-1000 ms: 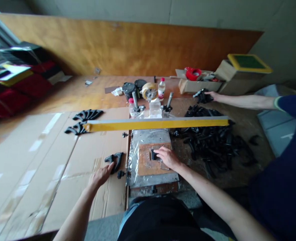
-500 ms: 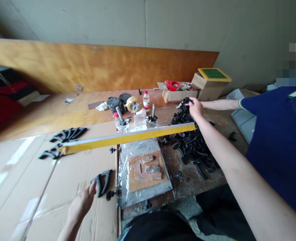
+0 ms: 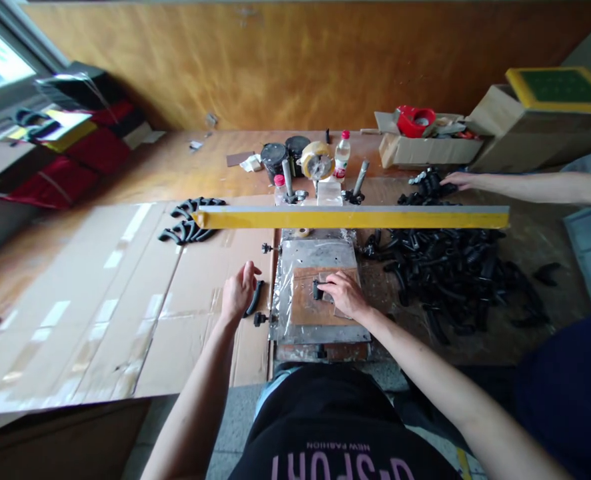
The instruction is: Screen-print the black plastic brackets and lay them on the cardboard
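My right hand [image 3: 344, 293] is closed on a small black curved piece [image 3: 317, 289], which sits over the brown wooden pad [image 3: 303, 313] on the metal plate [image 3: 286, 333]. Clear blocks on that pad are partly covered by the hand. To the left, my left hand [image 3: 239, 290] hovers above the cardboard, fingers loosely bent and apart, with nothing visible in them. Just beside it lies another black curved piece [image 3: 254, 299], partly hidden by the hand. Crossing above the plate is a long yellow-edged bar [image 3: 350, 218].
A heap of black curved pieces [image 3: 455, 273] covers the right side; a co-worker's hand [image 3: 458, 180] reaches to its far edge. More pieces [image 3: 188, 230] lie in rows on the cardboard [image 3: 110, 267]. Behind the bar stand a tape roll [image 3: 317, 160], a bottle [image 3: 342, 157] and an open box [image 3: 428, 152].
The view has swung right and down. My right hand has come from the heap to the pad with a black piece. My left hand stays near the piece on the cardboard.
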The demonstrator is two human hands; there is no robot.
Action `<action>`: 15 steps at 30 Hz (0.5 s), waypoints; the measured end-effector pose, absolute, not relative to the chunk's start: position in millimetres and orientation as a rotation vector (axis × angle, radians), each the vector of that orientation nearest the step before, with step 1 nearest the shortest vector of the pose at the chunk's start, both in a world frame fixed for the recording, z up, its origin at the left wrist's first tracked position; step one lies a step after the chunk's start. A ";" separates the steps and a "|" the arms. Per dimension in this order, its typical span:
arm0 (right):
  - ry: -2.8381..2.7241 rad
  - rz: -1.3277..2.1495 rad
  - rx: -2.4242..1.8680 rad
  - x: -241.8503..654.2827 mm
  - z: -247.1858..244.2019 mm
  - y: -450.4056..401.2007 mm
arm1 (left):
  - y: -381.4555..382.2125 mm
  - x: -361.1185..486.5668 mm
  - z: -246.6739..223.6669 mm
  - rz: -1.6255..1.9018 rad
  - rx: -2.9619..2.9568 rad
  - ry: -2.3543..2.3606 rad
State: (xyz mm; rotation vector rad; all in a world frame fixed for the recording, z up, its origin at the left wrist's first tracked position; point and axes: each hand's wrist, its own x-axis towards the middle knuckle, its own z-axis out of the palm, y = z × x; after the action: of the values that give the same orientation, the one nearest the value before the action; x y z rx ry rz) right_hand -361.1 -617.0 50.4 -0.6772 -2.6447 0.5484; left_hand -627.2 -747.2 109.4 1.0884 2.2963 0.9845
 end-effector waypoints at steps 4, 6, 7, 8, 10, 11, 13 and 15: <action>-2.687 0.455 -0.769 -358.2 55.3 -620.1 | -721.7 -612.3 144.1 1.357 1.080 2.113; -2.697 0.452 -0.742 -361.2 57.9 -622.4 | -708.3 -604.2 164.3 1.603 1.039 1.965; -2.705 0.458 -0.707 -364.6 58.3 -624.5 | -701.7 -600.0 173.7 1.712 1.015 1.883; -2.716 0.464 -0.665 -368.5 57.9 -627.6 | -695.4 -596.0 181.9 1.792 0.993 1.803; -2.753 0.485 -0.575 -374.5 55.3 -635.7 | -685.4 -588.6 193.0 1.858 0.961 1.680; -2.778 0.509 -0.522 -374.6 53.8 -639.9 | -682.6 -585.7 195.5 1.862 0.951 1.638; -2.824 0.617 -0.397 -365.8 52.9 -645.1 | -683.4 -581.5 194.6 1.868 0.928 1.589; -2.787 0.726 -0.487 -344.4 56.9 -640.7 | -693.9 -579.6 187.7 1.886 0.867 1.554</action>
State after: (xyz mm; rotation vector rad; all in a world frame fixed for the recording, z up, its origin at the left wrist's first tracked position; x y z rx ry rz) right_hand -344.4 -640.7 56.9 -0.4871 -2.7871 0.7255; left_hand -579.6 -693.9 187.7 0.8673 1.5539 1.8861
